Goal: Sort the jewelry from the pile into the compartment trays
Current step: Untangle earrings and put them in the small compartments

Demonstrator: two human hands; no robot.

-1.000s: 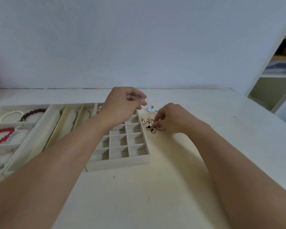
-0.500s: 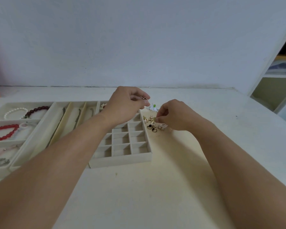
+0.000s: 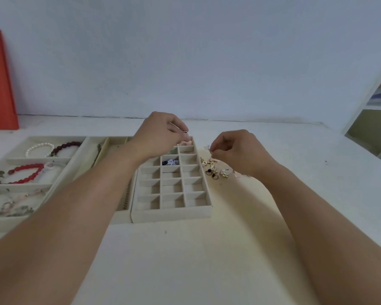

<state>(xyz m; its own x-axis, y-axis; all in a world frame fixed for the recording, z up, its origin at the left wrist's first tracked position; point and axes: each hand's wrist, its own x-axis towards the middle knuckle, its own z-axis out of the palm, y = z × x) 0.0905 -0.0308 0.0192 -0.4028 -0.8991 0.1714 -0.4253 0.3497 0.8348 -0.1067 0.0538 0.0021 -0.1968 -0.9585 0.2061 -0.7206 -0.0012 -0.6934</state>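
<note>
A small pile of gold earrings and rings (image 3: 213,169) lies on the white table just right of the grid tray (image 3: 174,213). My left hand (image 3: 161,134) hovers over the far end of that tray and pinches a tiny dark piece (image 3: 185,132) between thumb and forefinger. My right hand (image 3: 238,150) is above the pile with fingertips pinched together on a small, thin piece, too small to name. One cell of the grid tray holds blue and white pieces (image 3: 170,162).
Two more cream trays sit to the left: a long-slot tray (image 3: 90,150) with chains, and a wide tray (image 3: 18,221) holding pearl, dark red and red bead bracelets. An orange object (image 3: 0,84) leans on the wall at far left. A shelf opening is at far right.
My right hand has lifted off the pile with its fingers pinched. My left hand stays over the tray's far end with its piece. The camera has tilted down slightly.
</note>
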